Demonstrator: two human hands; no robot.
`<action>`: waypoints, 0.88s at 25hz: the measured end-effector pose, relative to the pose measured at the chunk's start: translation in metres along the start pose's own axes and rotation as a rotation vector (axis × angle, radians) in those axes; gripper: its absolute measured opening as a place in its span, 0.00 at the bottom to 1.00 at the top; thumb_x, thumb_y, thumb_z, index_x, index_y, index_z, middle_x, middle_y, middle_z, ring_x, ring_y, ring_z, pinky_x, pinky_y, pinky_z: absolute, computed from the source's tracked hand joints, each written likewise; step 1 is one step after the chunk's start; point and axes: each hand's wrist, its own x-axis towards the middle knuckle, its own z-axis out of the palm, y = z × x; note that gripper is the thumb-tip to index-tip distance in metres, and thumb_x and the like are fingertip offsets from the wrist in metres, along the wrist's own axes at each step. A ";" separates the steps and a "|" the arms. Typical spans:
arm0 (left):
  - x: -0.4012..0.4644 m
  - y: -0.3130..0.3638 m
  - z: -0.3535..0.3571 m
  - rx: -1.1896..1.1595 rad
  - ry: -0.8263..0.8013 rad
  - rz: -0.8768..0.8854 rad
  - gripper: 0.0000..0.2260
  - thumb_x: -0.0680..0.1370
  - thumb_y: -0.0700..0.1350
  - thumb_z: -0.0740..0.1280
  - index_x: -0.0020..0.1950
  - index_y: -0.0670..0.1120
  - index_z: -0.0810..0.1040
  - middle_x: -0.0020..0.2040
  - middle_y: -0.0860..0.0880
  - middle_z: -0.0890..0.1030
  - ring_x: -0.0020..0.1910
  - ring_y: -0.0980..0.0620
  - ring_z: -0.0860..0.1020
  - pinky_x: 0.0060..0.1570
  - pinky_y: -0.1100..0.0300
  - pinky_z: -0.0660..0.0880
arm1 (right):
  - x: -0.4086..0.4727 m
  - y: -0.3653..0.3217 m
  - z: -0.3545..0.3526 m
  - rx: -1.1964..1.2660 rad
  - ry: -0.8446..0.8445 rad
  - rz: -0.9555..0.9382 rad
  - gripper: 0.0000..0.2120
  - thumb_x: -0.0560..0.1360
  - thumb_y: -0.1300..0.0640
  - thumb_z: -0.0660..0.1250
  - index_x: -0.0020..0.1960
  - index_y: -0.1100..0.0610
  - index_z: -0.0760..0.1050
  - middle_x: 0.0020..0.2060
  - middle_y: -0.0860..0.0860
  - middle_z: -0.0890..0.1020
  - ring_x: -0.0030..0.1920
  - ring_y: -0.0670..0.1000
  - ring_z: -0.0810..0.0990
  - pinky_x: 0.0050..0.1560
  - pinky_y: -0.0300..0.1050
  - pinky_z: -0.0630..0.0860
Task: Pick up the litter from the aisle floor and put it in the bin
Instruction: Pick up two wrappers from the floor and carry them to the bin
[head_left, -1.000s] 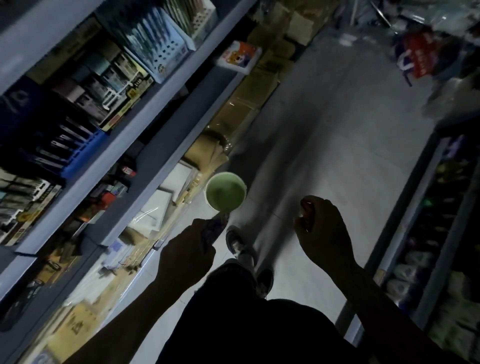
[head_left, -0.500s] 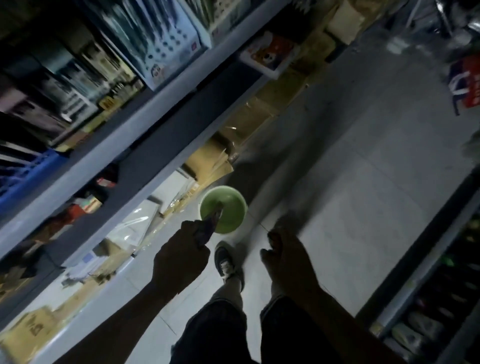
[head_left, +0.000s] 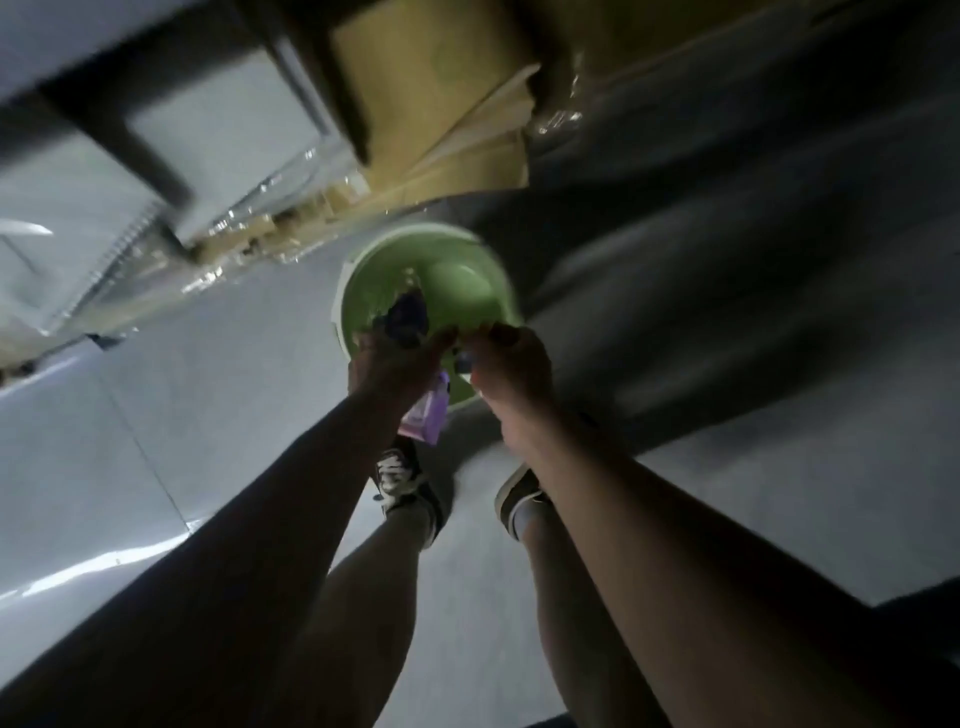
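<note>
A light green bin stands on the aisle floor just ahead of my feet. My left hand is over its near rim and grips litter: a pale purple wrapper hangs below the palm, and a dark blue crumpled end sticks out past the fingers into the bin's mouth. My right hand is beside it over the rim, fingers curled around a small bluish piece of litter that is mostly hidden.
Shelving with clear-wrapped white packs and brown cardboard boxes runs along the left of the bin. Grey tiled floor stretches left and right. My two shoes stand just behind the bin.
I have bent down close to the bin. Both hands moved forward from in front of my body to over the bin's mouth, still carrying the litter.
</note>
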 end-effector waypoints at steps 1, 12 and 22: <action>0.022 -0.008 0.008 -0.052 -0.044 -0.014 0.49 0.52 0.80 0.71 0.62 0.49 0.81 0.50 0.43 0.85 0.48 0.42 0.85 0.51 0.46 0.83 | 0.023 0.009 0.011 -0.002 -0.023 -0.019 0.17 0.72 0.42 0.71 0.41 0.57 0.83 0.38 0.54 0.86 0.45 0.57 0.86 0.47 0.55 0.80; 0.000 -0.026 -0.034 -0.129 -0.051 0.041 0.27 0.71 0.58 0.72 0.65 0.45 0.78 0.62 0.39 0.82 0.62 0.38 0.80 0.63 0.50 0.76 | -0.014 0.004 -0.008 -0.422 -0.272 -0.197 0.35 0.80 0.35 0.63 0.80 0.51 0.59 0.72 0.53 0.73 0.70 0.57 0.73 0.59 0.44 0.69; -0.241 0.011 -0.194 0.433 -0.006 0.442 0.22 0.82 0.56 0.64 0.75 0.51 0.69 0.69 0.47 0.76 0.58 0.48 0.79 0.58 0.50 0.78 | -0.246 -0.067 -0.106 -0.754 -0.244 -0.506 0.38 0.79 0.34 0.61 0.80 0.54 0.59 0.77 0.53 0.68 0.75 0.53 0.66 0.73 0.51 0.67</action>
